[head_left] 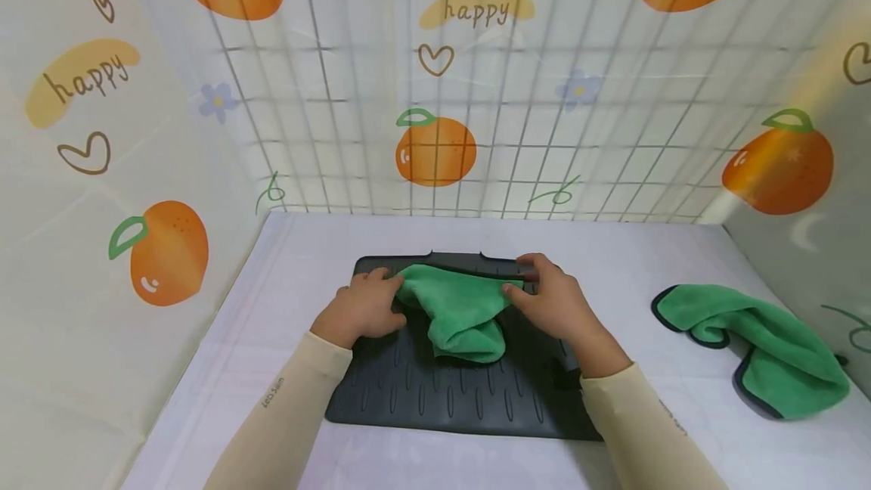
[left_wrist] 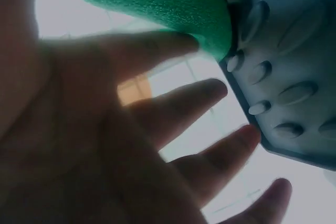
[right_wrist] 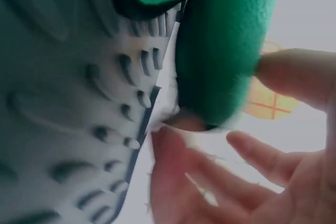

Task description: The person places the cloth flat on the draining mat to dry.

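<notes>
A green cloth [head_left: 454,307] with dark edging lies bunched over a black ridged mat [head_left: 422,399]. At its upper right corner, my right hand [head_left: 554,301] pinches the cloth; in the right wrist view the thumb presses the green face and a finger reaches behind the hem. My left hand [head_left: 361,307] is at the cloth's left corner. The left wrist view shows its fingers [left_wrist: 178,106] spread and fairly straight, one fingertip right at the edge of the cloth [left_wrist: 173,3].
A second green cloth [head_left: 762,339] with dark edging lies crumpled on the white table [head_left: 292,248] to the right. Fabric walls printed with oranges [head_left: 435,151] enclose the table at the back and both sides, with a wire grid [head_left: 327,97] showing through at the back.
</notes>
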The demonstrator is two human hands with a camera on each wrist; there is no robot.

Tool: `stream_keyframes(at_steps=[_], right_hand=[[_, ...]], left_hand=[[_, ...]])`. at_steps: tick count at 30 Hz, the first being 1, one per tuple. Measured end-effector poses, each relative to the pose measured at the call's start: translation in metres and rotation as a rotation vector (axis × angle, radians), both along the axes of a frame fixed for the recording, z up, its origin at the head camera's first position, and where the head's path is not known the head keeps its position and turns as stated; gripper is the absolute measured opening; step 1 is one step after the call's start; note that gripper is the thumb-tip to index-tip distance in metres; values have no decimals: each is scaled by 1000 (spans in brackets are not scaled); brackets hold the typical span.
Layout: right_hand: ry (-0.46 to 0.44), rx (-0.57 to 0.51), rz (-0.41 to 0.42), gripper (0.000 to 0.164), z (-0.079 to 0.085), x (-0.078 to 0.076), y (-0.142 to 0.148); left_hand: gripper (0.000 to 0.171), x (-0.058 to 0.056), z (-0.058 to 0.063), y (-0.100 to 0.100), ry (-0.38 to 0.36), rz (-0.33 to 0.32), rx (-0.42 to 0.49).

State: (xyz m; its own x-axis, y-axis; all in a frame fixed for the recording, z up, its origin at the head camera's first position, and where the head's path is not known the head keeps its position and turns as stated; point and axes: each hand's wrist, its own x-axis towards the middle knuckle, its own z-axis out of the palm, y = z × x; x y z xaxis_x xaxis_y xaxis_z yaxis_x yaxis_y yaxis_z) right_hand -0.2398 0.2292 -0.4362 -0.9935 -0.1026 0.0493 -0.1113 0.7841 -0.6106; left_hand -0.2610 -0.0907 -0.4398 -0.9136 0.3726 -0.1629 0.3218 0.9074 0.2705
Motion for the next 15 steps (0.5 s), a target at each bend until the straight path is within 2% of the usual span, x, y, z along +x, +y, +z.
stream_keyframes(at_steps=[2, 4, 7, 8, 10, 15], right_hand=[[26, 63, -10, 64, 2, 4, -1], [55, 114, -6, 57, 6, 7, -2], [73, 179, 32, 32, 15, 13, -3], [64, 194, 62, 23, 18, 15, -4], [19, 218, 159, 9, 25, 20, -5], [-144, 231, 431, 7, 31, 29, -13]], left_hand=[[76, 3, 0, 1, 1, 12, -17], [73, 6, 3, 2, 36, 31, -14], [46, 11, 8, 4, 113, 26, -26], [37, 14, 10, 5, 127, 10, -38], [33, 17, 13, 7, 122, -39, -61], [39, 24, 11, 17, 24, -181, -61]])
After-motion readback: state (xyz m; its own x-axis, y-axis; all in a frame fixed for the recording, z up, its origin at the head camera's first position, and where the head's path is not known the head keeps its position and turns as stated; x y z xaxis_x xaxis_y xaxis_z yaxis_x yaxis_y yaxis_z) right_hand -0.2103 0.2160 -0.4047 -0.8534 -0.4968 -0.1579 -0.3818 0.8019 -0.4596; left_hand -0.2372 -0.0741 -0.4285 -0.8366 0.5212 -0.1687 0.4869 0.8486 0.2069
